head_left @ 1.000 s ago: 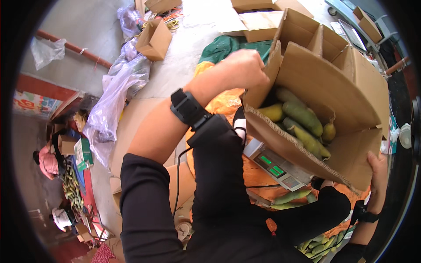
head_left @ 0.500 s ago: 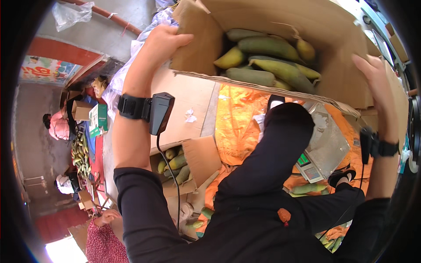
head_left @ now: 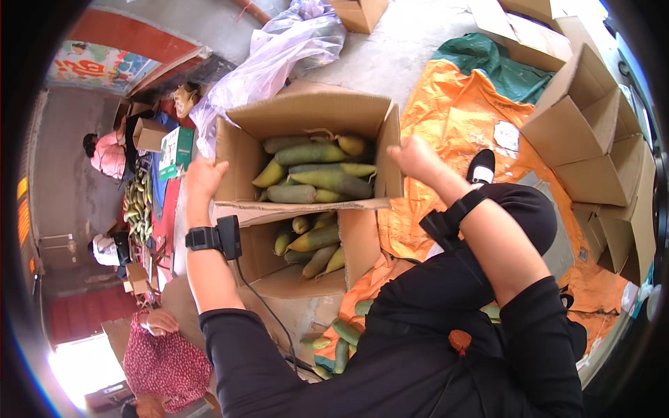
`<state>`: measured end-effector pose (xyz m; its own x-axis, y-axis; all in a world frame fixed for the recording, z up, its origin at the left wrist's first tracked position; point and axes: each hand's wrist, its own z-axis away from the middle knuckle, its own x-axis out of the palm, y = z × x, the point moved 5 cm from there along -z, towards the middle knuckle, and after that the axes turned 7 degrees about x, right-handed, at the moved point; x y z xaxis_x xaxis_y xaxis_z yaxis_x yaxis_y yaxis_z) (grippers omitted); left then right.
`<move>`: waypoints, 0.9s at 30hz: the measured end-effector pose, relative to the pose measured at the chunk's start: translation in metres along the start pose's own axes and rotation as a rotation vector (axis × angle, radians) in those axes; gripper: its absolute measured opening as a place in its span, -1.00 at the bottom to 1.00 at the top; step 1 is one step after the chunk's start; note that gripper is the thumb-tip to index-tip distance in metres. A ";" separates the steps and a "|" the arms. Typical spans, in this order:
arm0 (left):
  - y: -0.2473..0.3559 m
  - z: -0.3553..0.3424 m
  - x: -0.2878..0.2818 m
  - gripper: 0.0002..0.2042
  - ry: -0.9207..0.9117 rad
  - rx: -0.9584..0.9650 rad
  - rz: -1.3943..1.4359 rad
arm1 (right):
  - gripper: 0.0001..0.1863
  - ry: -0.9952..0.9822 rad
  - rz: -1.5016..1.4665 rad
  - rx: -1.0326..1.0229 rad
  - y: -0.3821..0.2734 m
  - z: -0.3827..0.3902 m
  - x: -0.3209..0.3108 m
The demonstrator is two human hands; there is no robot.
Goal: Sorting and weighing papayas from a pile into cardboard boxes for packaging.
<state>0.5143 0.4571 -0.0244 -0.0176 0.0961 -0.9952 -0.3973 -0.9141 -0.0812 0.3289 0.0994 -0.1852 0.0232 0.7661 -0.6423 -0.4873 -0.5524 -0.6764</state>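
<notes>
My left hand (head_left: 204, 180) grips the left wall of an open cardboard box (head_left: 313, 108). On the opposite wall, my right hand (head_left: 418, 157) is closed over the edge. Several long green radishes (head_left: 327, 181) lie inside, some with yellowish ends and thin roots. Just nearer to me stands a second open cardboard box (head_left: 361, 251), partly covered by the first, with more green radishes (head_left: 317, 240) in it. Whether the held box rests on the floor cannot be told. Each wrist wears a black strapped device.
An orange tarp (head_left: 446, 104) and a green tarp (head_left: 481, 63) spread ahead. Several cardboard boxes (head_left: 585, 125) stand at the right. Loose radishes (head_left: 341, 355) lie near my leg. A clear plastic bag (head_left: 279, 56) is at the far left. A person in a red patterned top (head_left: 167, 362) is at lower left.
The held box has moved left and nearer, from above the tarp and scale to beside the second box. Both hands have kept their hold. My leg now hides the scale's display.
</notes>
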 end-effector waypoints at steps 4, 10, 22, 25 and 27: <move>-0.049 0.039 0.077 -0.67 -0.138 -0.171 -0.165 | -0.63 -0.114 -0.029 0.079 0.003 0.015 0.044; -0.069 0.058 0.142 -0.72 -0.156 -0.330 -0.193 | -0.66 -0.179 -0.147 -0.161 -0.027 0.025 -0.014; -0.037 0.044 0.120 -0.77 -0.177 -0.387 -0.194 | -0.76 0.241 -0.395 -0.055 0.045 0.137 -0.226; 0.011 0.028 0.097 -0.73 -0.084 -0.211 -0.116 | -0.76 0.334 -0.388 -0.007 0.093 0.174 -0.254; 0.044 0.010 0.086 -0.75 -0.029 -0.086 0.080 | -0.76 0.407 -0.436 0.091 0.129 0.200 -0.263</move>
<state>0.4865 0.4292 -0.1133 -0.0728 0.0320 -0.9968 -0.3139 -0.9494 -0.0076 0.0851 -0.1074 -0.0313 0.5612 0.7182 -0.4113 -0.4299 -0.1717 -0.8864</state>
